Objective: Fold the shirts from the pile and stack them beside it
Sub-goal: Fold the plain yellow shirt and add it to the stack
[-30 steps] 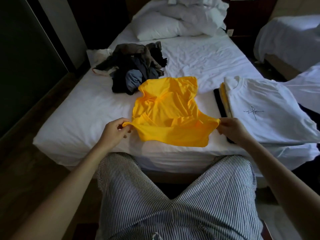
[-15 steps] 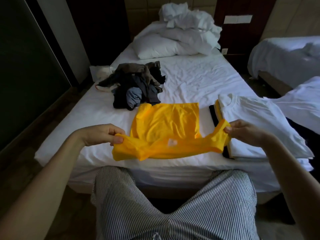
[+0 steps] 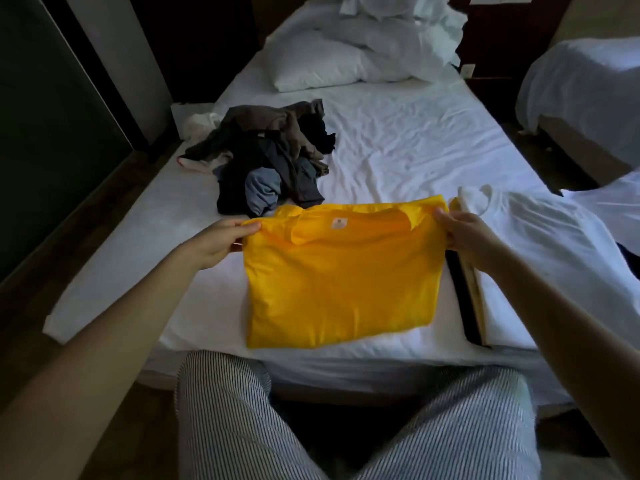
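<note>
A yellow shirt [image 3: 343, 275] lies folded into a rough rectangle on the near part of the white bed [image 3: 408, 147]. My left hand [image 3: 221, 240] pinches its far left corner, and my right hand [image 3: 460, 233] pinches its far right corner. A small label shows near the folded top edge. Behind the shirt to the left sits a pile of dark shirts [image 3: 273, 164]. To the right is a stack of folded shirts [image 3: 540, 251] with a white one on top and a black and a yellow edge below.
White pillows [image 3: 349, 60] and a crumpled duvet lie at the head of the bed. A second bed [image 3: 585, 95] stands to the right across a narrow gap. A dark wall panel and floor run along the left. My striped trousers [image 3: 346, 424] fill the foreground.
Both hands have carried the near edge of the yellow shirt away from me and laid it over the far half, so the shirt is now folded over with its label on top.
</note>
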{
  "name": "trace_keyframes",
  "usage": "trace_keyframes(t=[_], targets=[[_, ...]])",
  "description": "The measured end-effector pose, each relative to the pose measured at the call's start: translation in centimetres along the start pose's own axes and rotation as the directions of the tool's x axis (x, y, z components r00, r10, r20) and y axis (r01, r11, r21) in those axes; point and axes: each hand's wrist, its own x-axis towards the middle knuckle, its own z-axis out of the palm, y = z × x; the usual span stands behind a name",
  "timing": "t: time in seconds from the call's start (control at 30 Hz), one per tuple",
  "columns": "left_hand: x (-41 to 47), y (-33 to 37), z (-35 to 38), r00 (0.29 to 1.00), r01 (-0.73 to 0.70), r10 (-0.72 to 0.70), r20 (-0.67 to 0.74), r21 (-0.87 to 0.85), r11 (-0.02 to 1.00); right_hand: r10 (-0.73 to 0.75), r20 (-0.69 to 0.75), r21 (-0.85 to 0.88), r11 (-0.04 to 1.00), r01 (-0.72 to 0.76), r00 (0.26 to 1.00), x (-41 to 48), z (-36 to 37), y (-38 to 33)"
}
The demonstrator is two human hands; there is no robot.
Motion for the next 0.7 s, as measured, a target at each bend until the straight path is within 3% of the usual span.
trace_keyframes(t=[0.2, 0.4, 0.53, 0.7], targets=[[8.4, -2.3, -0.1, 0.991, 0.13, -0.131, -0.003, -0.12, 0.984, 0.078, -0.015, -0.033, 0.996, -0.078, 0.997, 7.7, 1.6, 2.1], [15.1, -5.0, 0.6, 0.952, 0.158, -0.233, -0.2, -0.331, 0.93, 0.164, -0.068, 0.058, 0.985, -0.161, 0.984, 14.1, 2.5, 5.6], [17.8, -6.0, 0.4, 0.91, 0.218, -0.345, -0.231, -0.441, 0.871, 0.208, -0.131, 0.071, 0.977, -0.2, 0.969, 17.1, 3.3, 8.3], [19.8, -5.6, 0.1, 0.914, 0.24, -0.297, -0.278, -0.221, 0.945, 0.238, -0.154, 0.044, 0.971, -0.234, 0.959, 18.4, 4.1, 9.8]])
